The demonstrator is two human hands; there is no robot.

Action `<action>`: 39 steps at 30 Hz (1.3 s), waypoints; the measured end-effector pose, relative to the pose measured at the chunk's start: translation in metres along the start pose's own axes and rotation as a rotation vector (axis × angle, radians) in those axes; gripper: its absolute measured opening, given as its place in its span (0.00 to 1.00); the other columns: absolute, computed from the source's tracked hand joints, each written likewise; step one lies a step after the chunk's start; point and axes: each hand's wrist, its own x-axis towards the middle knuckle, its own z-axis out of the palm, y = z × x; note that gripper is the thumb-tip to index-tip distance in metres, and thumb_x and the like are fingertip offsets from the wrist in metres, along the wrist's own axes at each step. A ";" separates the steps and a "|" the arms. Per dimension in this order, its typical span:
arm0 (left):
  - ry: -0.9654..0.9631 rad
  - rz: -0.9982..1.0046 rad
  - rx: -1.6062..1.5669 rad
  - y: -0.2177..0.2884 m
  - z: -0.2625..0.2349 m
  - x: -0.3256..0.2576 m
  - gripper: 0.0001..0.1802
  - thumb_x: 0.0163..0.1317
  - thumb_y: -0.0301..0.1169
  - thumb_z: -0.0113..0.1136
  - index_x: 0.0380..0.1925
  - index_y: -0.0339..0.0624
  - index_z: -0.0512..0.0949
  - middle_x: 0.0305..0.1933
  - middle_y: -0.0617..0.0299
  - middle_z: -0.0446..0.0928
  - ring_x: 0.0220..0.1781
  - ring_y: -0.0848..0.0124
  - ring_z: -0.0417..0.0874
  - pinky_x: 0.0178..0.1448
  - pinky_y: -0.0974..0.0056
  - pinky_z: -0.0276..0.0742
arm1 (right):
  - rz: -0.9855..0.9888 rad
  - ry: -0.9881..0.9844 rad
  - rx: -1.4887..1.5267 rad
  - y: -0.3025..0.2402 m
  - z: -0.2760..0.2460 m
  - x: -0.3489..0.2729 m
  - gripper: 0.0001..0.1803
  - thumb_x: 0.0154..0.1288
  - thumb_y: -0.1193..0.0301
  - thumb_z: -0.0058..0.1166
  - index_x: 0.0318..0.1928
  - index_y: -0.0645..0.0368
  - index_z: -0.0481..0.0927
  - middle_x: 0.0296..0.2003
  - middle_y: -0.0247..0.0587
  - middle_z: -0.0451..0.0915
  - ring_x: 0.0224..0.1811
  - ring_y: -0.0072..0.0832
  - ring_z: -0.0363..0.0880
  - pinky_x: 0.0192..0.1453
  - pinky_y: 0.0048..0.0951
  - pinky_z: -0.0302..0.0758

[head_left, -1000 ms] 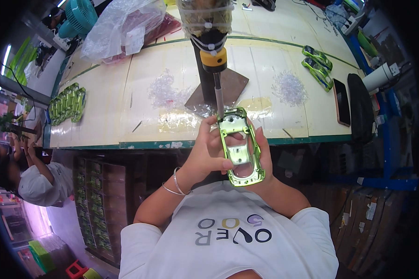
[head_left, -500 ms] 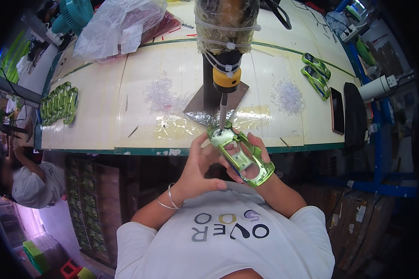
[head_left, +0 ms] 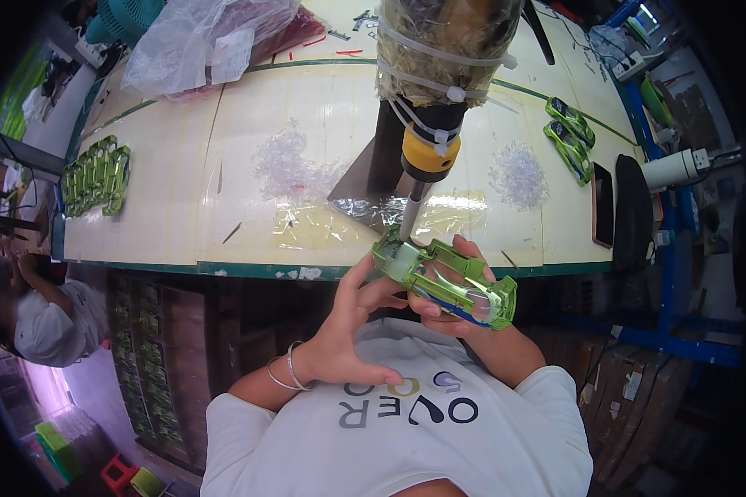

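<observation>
Right hand (head_left: 460, 311) grips green toy car shell (head_left: 443, 277) under hanging screwdriver (head_left: 427, 153) at desk (head_left: 174, 215) front edge — left hand (head_left: 352, 323) fingers spread, touching it.

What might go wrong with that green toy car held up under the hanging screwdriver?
The screwdriver tip meets the green toy car body close to the left hand fingers and could slip onto them. The right hand holds the car beyond the table edge, so a dropped car might fall.
</observation>
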 end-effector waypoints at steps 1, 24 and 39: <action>-0.009 -0.009 0.008 0.002 0.000 0.000 0.64 0.36 0.34 0.72 0.60 0.40 0.28 0.59 0.43 0.54 0.60 0.58 0.59 0.59 0.56 0.58 | 0.005 0.008 0.003 -0.001 0.000 0.000 0.23 0.60 0.50 0.36 0.50 0.47 0.67 0.35 0.49 0.72 0.28 0.40 0.69 0.09 0.23 0.61; -0.076 -0.027 0.067 0.002 0.001 -0.002 0.66 0.37 0.36 0.71 0.59 0.39 0.23 0.61 0.43 0.50 0.63 0.58 0.55 0.60 0.56 0.57 | -0.028 0.161 -0.029 0.000 0.010 -0.001 0.25 0.62 0.48 0.29 0.50 0.49 0.68 0.26 0.59 0.70 0.13 0.29 0.64 0.07 0.19 0.60; 0.630 0.054 0.824 -0.036 -0.029 -0.004 0.12 0.46 0.22 0.59 0.33 0.34 0.72 0.23 0.59 0.72 0.23 0.73 0.73 0.31 0.71 0.69 | -0.850 0.472 -1.051 -0.104 0.010 -0.101 0.24 0.62 0.63 0.42 0.56 0.60 0.61 0.44 0.48 0.71 0.44 0.33 0.72 0.46 0.31 0.71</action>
